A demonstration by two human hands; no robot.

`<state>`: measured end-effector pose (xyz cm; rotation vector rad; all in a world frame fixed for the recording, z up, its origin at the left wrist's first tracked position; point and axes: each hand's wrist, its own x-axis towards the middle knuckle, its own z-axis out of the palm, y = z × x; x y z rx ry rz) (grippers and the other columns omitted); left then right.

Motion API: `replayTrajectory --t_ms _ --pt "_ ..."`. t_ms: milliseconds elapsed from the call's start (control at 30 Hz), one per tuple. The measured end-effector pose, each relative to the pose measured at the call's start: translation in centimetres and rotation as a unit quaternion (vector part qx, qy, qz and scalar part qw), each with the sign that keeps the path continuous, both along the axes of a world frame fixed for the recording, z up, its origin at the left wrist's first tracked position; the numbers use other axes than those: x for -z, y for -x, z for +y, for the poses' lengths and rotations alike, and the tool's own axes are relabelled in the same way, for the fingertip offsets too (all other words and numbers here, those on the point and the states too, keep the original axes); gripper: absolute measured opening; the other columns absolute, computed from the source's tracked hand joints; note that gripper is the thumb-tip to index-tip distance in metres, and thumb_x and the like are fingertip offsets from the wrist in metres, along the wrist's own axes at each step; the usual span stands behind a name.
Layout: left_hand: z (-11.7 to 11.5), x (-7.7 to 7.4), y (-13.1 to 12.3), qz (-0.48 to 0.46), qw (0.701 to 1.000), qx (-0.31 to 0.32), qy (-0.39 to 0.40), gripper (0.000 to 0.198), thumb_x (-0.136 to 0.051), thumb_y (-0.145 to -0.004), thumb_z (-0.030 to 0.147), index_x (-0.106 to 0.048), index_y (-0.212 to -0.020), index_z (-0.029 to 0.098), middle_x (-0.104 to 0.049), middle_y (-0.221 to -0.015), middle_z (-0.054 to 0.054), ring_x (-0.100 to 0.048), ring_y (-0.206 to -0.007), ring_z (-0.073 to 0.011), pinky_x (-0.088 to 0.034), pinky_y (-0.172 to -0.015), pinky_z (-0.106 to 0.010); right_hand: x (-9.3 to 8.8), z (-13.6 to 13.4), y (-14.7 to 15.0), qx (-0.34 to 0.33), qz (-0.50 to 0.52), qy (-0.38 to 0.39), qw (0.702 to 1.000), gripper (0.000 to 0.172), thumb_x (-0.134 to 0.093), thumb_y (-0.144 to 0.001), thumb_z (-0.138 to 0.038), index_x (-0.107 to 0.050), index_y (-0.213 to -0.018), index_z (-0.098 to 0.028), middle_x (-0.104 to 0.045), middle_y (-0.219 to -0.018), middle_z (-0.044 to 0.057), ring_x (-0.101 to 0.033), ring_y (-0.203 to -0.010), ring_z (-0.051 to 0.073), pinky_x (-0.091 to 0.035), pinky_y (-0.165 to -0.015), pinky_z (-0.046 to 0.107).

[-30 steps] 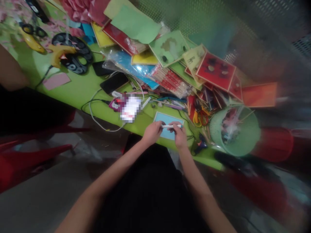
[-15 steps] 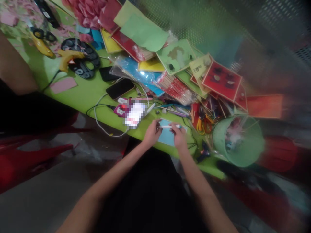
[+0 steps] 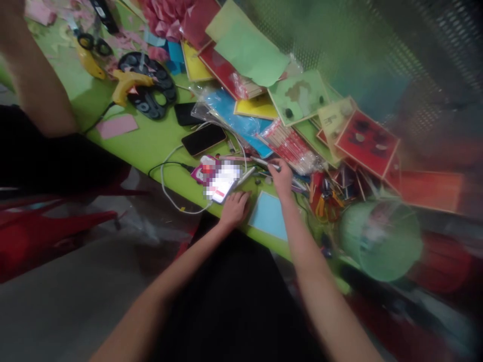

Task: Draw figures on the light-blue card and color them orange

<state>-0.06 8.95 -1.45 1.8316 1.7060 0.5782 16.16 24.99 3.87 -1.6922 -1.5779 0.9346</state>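
Observation:
My right hand pinches a pale marker over the row of pens and sticks beyond the blue card. Its fingers are closed around the marker's right end. Flat on the green table edge, my left hand has its fingers stretched out and holds nothing. It lies between the lit phone and the light blue card. The card rests on the table, partly covered by my right forearm. Another white pen lies beside the phone.
Two dark phones and white cables lie left of centre. Wooden-edged coloured cards and bagged sticks are piled behind. A green basket stands right. Yellow glue guns and another person's arm are at left.
My left hand has let go of the marker and come down on the table. My right hand has carried the marker away from the blue card, toward the pens. The view has shifted.

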Motion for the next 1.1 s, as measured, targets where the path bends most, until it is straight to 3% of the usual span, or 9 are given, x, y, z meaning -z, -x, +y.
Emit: replayTrajectory --t_ms 167,400,600,800,967,1100 --pt "-0.1 -0.1 0.0 0.023 1.000 0.011 0.005 0.043 -0.048 -0.105 0.032 -0.061 -0.144 0.019 -0.069 -0.128 -0.017 -0.063 -0.114 -0.0307 -0.048 -0.095 -0.044 -0.2 0.2 -0.5 -0.062 -0.169 -0.065 0.981 0.013 -0.066 -0.092 -0.027 -0.076 -0.097 -0.020 -0.079 -0.106 0.011 -0.065 -0.107 0.029 -0.046 -0.103 0.043" --pt "0.0 -0.3 0.0 0.022 1.000 0.013 0.008 0.042 -0.046 -0.105 0.030 -0.062 -0.142 0.019 -0.070 -0.128 -0.017 -0.064 -0.111 -0.0312 -0.048 -0.092 -0.044 -0.6 0.6 -0.1 -0.103 -0.331 -0.048 0.937 0.021 -0.056 -0.099 -0.023 -0.075 -0.107 -0.019 -0.073 -0.113 0.015 -0.060 -0.110 0.030 -0.043 -0.097 0.042" --pt "-0.1 -0.2 -0.1 0.022 1.000 0.012 0.008 0.043 -0.047 -0.104 0.029 -0.062 -0.143 0.019 -0.070 -0.130 -0.017 -0.064 -0.113 -0.0310 -0.048 -0.092 -0.044 -0.4 1.5 0.8 -0.099 -0.404 -0.059 0.908 0.018 -0.060 -0.100 -0.030 -0.073 -0.097 -0.018 -0.071 -0.109 0.017 -0.057 -0.108 0.032 -0.042 -0.089 0.041" --pt "0.0 -0.2 -0.2 0.015 1.000 0.004 0.009 0.042 -0.048 -0.104 0.030 -0.063 -0.142 0.019 -0.070 -0.129 -0.018 -0.064 -0.112 -0.0314 -0.048 -0.092 -0.044 -0.7 1.3 0.5 -0.071 -0.362 -0.040 0.929 0.015 -0.061 -0.098 -0.026 -0.072 -0.103 -0.018 -0.073 -0.114 0.017 -0.061 -0.110 0.031 -0.044 -0.094 0.042" --pt "0.0 -0.3 -0.1 0.003 1.000 0.000 0.009 0.042 -0.049 -0.104 0.033 -0.063 -0.142 0.020 -0.070 -0.129 -0.018 -0.064 -0.113 -0.0323 -0.048 -0.095 -0.045 -1.6 -0.3 -1.3 -0.014 -0.209 -0.040 0.977 0.012 -0.062 -0.095 -0.025 -0.072 -0.101 -0.020 -0.077 -0.108 0.012 -0.065 -0.099 0.026 -0.048 -0.094 0.039" --pt "0.1 -0.5 0.0 -0.003 1.000 -0.003 0.005 0.042 -0.048 -0.104 0.032 -0.063 -0.141 0.019 -0.069 -0.128 -0.018 -0.063 -0.115 -0.0327 -0.048 -0.097 -0.046 -2.6 -2.4 -3.2 0.048 -0.074 0.001 0.996 0.014 -0.068 -0.088 -0.033 -0.073 -0.095 -0.021 -0.077 -0.096 0.006 -0.064 -0.084 0.021 -0.051 -0.086 0.036"
